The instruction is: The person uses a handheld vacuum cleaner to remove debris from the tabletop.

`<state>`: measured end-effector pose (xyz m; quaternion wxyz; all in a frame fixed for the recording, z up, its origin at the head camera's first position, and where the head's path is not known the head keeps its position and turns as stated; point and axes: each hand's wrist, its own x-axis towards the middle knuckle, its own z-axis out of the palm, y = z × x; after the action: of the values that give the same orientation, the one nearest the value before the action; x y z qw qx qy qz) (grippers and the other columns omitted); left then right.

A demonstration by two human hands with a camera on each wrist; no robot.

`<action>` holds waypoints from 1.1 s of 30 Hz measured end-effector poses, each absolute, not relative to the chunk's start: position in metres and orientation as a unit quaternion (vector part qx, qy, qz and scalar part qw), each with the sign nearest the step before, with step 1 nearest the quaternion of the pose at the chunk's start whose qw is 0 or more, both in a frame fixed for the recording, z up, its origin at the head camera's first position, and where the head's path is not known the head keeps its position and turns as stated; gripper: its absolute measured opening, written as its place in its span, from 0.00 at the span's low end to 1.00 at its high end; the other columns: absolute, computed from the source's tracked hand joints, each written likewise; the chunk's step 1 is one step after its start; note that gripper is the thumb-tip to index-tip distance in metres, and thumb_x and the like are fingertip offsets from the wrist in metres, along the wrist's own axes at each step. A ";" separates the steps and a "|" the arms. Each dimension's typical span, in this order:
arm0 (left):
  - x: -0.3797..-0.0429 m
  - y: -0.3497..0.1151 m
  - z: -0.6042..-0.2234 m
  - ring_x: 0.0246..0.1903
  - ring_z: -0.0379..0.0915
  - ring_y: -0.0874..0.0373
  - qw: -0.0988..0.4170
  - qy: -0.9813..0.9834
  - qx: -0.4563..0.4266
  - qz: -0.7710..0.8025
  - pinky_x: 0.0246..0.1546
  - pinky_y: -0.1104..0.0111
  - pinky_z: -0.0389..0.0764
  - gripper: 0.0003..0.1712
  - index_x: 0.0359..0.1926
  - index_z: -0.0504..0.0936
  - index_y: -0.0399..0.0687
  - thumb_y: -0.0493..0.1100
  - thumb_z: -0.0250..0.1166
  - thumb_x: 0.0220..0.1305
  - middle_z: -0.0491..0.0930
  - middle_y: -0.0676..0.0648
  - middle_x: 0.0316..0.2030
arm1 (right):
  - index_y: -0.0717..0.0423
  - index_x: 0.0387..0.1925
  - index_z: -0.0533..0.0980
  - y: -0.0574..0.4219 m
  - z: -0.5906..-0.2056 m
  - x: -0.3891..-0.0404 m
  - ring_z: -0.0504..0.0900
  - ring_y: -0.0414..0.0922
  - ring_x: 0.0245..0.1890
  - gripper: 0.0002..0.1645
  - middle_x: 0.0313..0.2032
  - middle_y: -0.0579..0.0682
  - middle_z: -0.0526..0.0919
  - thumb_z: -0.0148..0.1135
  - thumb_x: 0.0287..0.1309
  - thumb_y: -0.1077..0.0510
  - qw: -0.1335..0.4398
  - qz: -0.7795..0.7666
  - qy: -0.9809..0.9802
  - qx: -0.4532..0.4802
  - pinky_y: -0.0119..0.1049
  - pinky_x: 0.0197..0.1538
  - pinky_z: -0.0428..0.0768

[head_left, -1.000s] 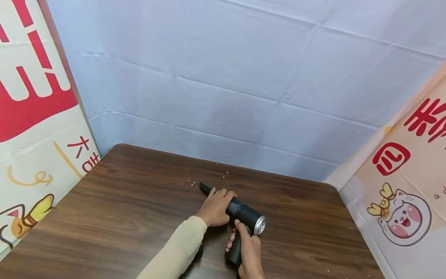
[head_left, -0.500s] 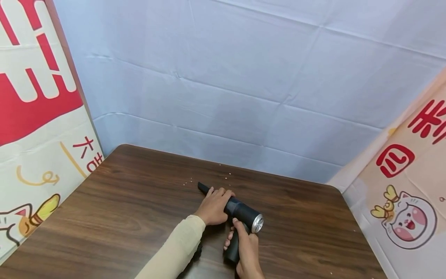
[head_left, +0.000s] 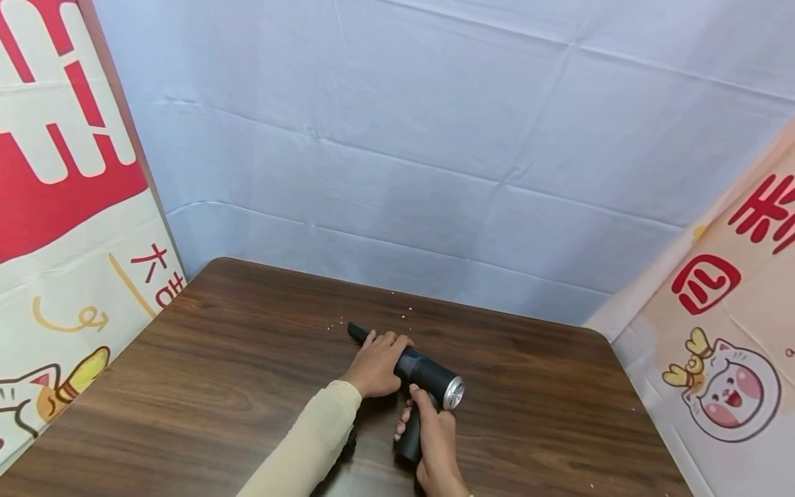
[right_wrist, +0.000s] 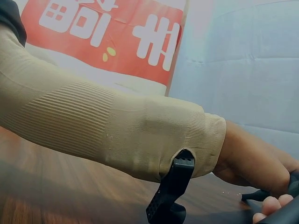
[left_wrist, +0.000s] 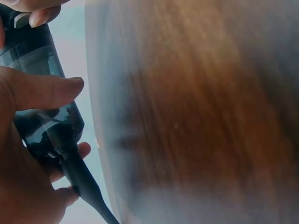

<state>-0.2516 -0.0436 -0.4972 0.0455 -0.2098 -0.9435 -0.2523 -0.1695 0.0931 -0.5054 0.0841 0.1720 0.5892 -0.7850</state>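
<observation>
A black handheld vacuum cleaner point(head_left: 428, 375) with a silver rear end is held low over the brown wooden table point(head_left: 236, 386), its narrow nozzle point(head_left: 357, 333) pointing to the far left. My left hand point(head_left: 375, 367) grips its front part from above. In the left wrist view the left thumb point(left_wrist: 51, 91) crosses the clear dust cup point(left_wrist: 44, 123), and fingertips show on the far side by the nozzle. My right hand point(head_left: 439, 442) is wrapped around the vacuum's handle point(head_left: 410, 442). Small pale crumbs point(head_left: 341, 322) lie just left of the nozzle tip.
More crumbs point(head_left: 403, 317) lie behind the nozzle, towards the table's back edge. A pale blue cloth point(head_left: 373, 172) hangs behind the table, with printed banners point(head_left: 714, 386) at both sides. A black wrist mount point(right_wrist: 173, 191) hangs under the left sleeve.
Both hands and the vacuum have slid slightly left, the nozzle tip coming nearer the left crumbs. Fewer crumbs show beside the tip. The head view has shifted a little.
</observation>
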 end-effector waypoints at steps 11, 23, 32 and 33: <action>-0.258 -0.053 -0.500 0.64 0.70 0.46 0.050 -0.945 -0.201 -0.252 0.75 0.45 0.50 0.36 0.66 0.74 0.51 0.32 0.67 0.55 0.75 0.44 0.58 | 0.66 0.41 0.72 0.085 -0.505 -0.176 0.75 0.40 0.15 0.24 0.19 0.47 0.75 0.65 0.66 0.46 0.087 -0.788 0.586 0.164 0.37 0.22 0.80; -0.255 -0.059 -0.499 0.62 0.71 0.45 0.061 -0.944 -0.193 -0.260 0.74 0.43 0.51 0.34 0.64 0.75 0.49 0.32 0.68 0.55 0.76 0.43 0.57 | 0.66 0.41 0.72 0.080 -0.507 -0.178 0.75 0.40 0.15 0.25 0.19 0.47 0.75 0.65 0.65 0.46 0.095 -0.789 0.587 0.155 0.36 0.22 0.80; -0.251 -0.064 -0.502 0.62 0.71 0.43 0.069 -0.945 -0.181 -0.265 0.73 0.42 0.52 0.35 0.64 0.75 0.48 0.32 0.69 0.54 0.76 0.42 0.57 | 0.63 0.39 0.73 0.079 -0.508 -0.178 0.75 0.40 0.15 0.24 0.19 0.47 0.75 0.65 0.65 0.45 0.110 -0.788 0.589 0.143 0.36 0.23 0.80; -0.250 -0.065 -0.502 0.63 0.71 0.43 0.069 -0.944 -0.181 -0.266 0.73 0.42 0.51 0.35 0.65 0.75 0.48 0.32 0.69 0.54 0.76 0.42 0.57 | 0.63 0.38 0.73 0.079 -0.508 -0.178 0.75 0.40 0.15 0.24 0.19 0.47 0.75 0.66 0.65 0.45 0.112 -0.788 0.589 0.143 0.36 0.23 0.80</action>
<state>-0.2503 -0.0647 -0.5022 0.0695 -0.1807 -0.9444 -0.2659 -0.1781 0.0793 -0.5081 0.1119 0.1429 0.5887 -0.7877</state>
